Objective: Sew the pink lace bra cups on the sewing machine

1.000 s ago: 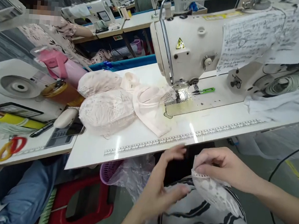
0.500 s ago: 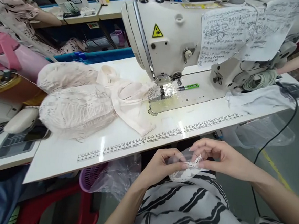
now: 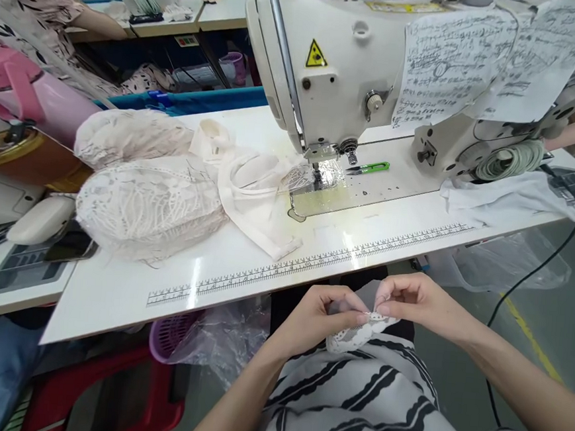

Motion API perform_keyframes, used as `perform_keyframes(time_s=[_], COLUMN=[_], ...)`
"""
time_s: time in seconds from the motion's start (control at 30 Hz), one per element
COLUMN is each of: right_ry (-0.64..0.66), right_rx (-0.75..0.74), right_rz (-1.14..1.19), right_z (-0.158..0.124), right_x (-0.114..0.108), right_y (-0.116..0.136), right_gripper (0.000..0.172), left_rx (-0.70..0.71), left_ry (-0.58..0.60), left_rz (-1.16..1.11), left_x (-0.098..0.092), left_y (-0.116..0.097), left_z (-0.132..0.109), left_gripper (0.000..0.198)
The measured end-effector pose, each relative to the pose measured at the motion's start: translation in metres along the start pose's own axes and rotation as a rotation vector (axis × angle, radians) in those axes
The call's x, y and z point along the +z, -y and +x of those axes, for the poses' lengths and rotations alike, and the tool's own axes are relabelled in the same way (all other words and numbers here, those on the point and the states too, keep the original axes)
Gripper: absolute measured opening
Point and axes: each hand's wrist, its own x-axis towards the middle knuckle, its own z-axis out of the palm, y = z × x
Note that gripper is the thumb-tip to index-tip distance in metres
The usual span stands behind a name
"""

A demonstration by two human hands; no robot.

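Observation:
Both hands meet over my lap, just below the front edge of the white sewing table [image 3: 244, 258]. My left hand [image 3: 316, 317] and my right hand [image 3: 417, 302] each pinch the top edge of a small white lace piece [image 3: 352, 333], fingers closed on it. The lace hangs down onto my black-and-white striped clothing [image 3: 367, 401]. On the table behind stands a white sewing machine [image 3: 349, 61], with pale fabric [image 3: 259, 193] lying under its needle.
Two piles of lace cups [image 3: 144, 204] lie at the table's left. Green snips [image 3: 371, 167] rest by the needle. Handwritten paper [image 3: 453, 62] hangs on the machine. A pink basket [image 3: 171, 339] and a clear bag [image 3: 228, 337] sit under the table. Another person [image 3: 44, 17] works at back left.
The view has swung right and steadied. My hands have come together, from spread over a wide lace piece to pinching its bunched edge close to each other.

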Motion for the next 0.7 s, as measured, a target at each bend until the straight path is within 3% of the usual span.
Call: perform_keyframes(time_s=[0.5, 0.7], right_ry=[-0.008, -0.075], right_rx=[0.120, 0.149], right_rz=[0.255, 0.294], right_z=[0.008, 0.006], right_x=[-0.006, -0.012], right_y=[-0.010, -0.014], right_gripper=[0.017, 0.022], left_rx=[-0.041, 0.063], left_ry=[-0.003, 0.036], left_rz=[-0.016, -0.073], left_x=[-0.011, -0.017], left_y=[0.008, 0.021], left_z=[0.002, 0.001], left_gripper=[0.019, 0.012])
